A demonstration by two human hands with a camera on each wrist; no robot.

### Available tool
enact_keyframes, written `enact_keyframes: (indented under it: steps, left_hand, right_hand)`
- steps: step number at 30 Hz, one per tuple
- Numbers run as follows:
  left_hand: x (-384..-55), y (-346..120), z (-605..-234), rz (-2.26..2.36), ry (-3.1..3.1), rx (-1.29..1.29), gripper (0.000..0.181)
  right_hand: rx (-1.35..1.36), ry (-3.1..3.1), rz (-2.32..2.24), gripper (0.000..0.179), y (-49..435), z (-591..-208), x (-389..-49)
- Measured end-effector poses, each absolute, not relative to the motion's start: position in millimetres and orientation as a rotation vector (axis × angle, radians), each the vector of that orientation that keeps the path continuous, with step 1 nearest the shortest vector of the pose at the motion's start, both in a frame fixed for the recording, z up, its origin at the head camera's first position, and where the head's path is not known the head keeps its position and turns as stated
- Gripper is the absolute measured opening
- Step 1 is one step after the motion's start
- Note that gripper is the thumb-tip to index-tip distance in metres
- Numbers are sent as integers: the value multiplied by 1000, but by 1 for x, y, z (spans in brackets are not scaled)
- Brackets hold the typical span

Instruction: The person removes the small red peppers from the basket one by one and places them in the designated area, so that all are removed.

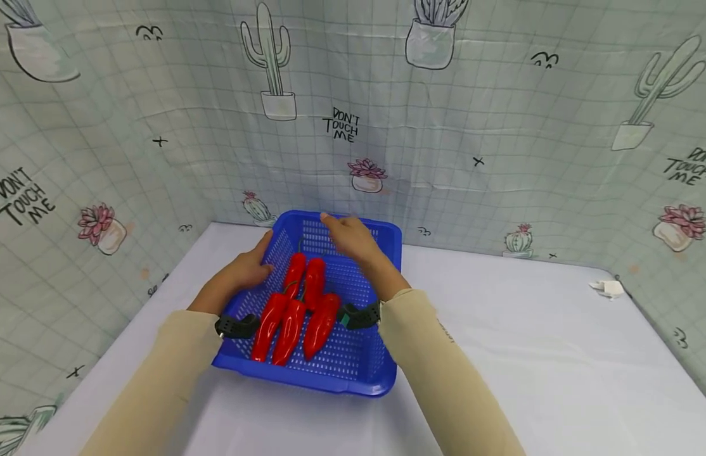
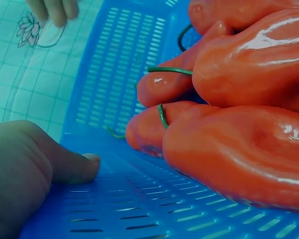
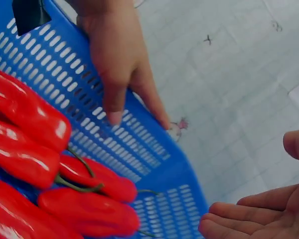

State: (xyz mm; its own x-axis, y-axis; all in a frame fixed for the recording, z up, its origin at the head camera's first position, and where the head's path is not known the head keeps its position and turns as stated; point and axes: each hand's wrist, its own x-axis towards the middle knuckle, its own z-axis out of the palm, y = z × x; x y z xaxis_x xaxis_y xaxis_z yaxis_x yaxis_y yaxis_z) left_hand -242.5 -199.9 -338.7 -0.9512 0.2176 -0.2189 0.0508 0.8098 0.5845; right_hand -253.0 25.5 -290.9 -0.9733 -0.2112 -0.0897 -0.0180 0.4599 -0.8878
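A blue plastic basket (image 1: 359, 373) with slotted walls stands on the white table. Several glossy red peppers (image 1: 292, 330) with thin green stems lie inside it, mostly toward its left side. My left hand (image 1: 246, 269) grips the basket's left wall, its thumb (image 2: 77, 167) on the inner face; in the right wrist view the left fingers (image 3: 152, 102) lie over the outer side. Over the far part of the basket is my right hand (image 1: 348, 237), near the far rim. The right wrist view shows that right hand (image 3: 259, 214) with fingers extended and thumb apart, holding nothing.
A small white crumpled scrap (image 1: 608, 289) lies at the table's far right. Behind and beside the white tabletop (image 1: 518, 329) hangs a gridded cloth (image 1: 444, 126) printed with cacti. Dark straps (image 1: 361, 315) sit on both wrists.
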Motion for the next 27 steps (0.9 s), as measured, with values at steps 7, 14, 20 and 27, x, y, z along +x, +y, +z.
enact_keyframes:
  steps: [7,14,20,27]
  left_hand:
    - [-243,-201,-340,854,2742,197,75]
    - [-244,-200,-343,864,2738,176,75]
    - [-245,-198,-343,852,2737,163,76]
    - [-246,-200,-342,808,2758,182,75]
  right_hand:
    - [-28,2359,-1681,38,3,-310,-262]
    - [31,2568,-1546,32,-18,-346,-265]
    - [-27,2750,-1282,36,-18,-356,-265]
    - [-127,2792,-1049,20,-23,-367,-267]
